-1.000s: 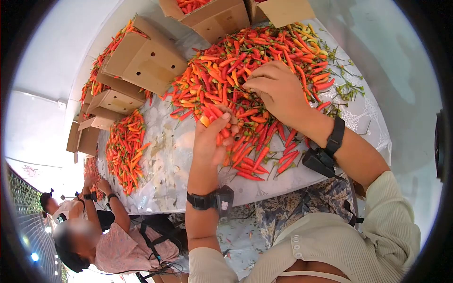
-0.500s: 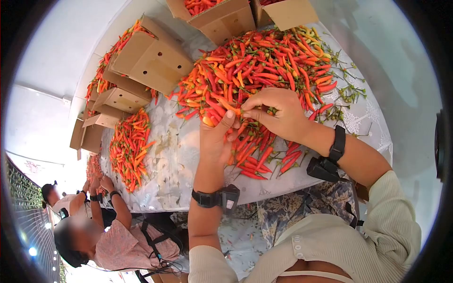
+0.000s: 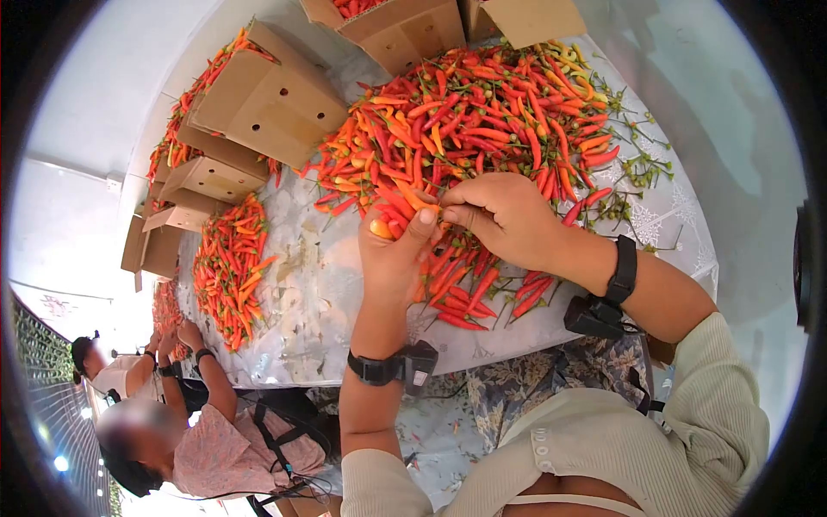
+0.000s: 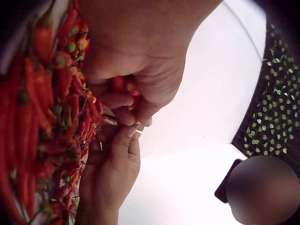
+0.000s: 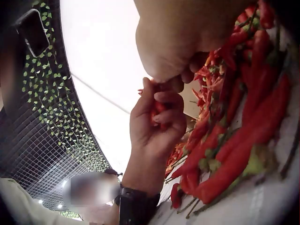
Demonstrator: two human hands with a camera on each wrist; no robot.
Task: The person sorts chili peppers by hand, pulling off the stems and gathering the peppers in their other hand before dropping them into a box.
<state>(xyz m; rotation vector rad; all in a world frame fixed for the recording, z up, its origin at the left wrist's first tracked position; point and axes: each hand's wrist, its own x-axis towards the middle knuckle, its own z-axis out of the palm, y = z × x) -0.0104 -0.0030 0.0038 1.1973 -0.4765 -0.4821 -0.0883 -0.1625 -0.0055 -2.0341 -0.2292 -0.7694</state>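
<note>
My left hand (image 3: 389, 254) grips several red and orange chili peppers, their tips showing past the fingers. Red chili peppers (image 5: 159, 112) also show inside its curled fingers in the right wrist view. An orange chili pepper (image 3: 408, 193) lies across the top of this bunch, under the left thumb. Thumb and forefinger of my right hand (image 3: 512, 220) pinch that pepper's near end, right at the left thumb tip; the stem itself is hidden by the fingers. Both hands are over the front of a big pile of chili peppers (image 3: 482, 121).
Pulled green stems (image 3: 642, 168) lie on the table's right side. Cardboard boxes (image 3: 267, 108) of peppers stand at the back and left. A smaller pepper pile (image 3: 228, 276) sits left on the patterned tablecloth (image 3: 301, 327). Other people (image 3: 250, 439) work farther left.
My right hand has come down from the pile to the left hand, bringing the orange chili pepper's end to the left thumb. The left hand keeps its bunch.
</note>
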